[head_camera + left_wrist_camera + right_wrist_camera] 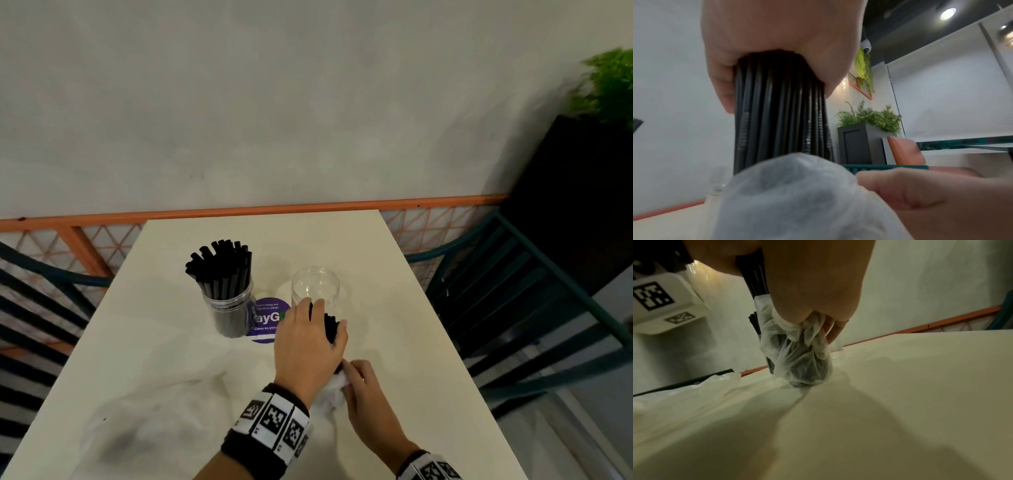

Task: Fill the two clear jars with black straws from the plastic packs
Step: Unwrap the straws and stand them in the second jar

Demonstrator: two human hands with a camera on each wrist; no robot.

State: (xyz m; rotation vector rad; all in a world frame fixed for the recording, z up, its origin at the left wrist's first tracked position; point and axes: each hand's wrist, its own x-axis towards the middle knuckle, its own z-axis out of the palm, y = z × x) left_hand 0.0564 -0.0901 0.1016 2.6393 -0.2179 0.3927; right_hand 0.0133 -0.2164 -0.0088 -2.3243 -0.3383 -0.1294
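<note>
One clear jar (228, 308) at the back left of the table holds several black straws. The other clear jar (315, 286) stands to its right with nothing in it. Just in front of that jar, my left hand (306, 339) grips a bundle of black straws (331, 327) around its upper part. The lower end of the bundle sits in a thin plastic pack (334, 394). My right hand (363, 382) pinches the crumpled pack near the table. The left wrist view shows the straws (781, 113) running down into the pack (797, 194). The right wrist view shows fingers (830, 331) bunching the pack (803, 360).
A flat, see-through plastic pack (161, 394) lies on the cream table (411, 342) at the front left. A purple round sticker (269, 322) is between the jars. Dark slatted chairs (513, 301) flank the table, and a black planter (575, 205) stands at the right.
</note>
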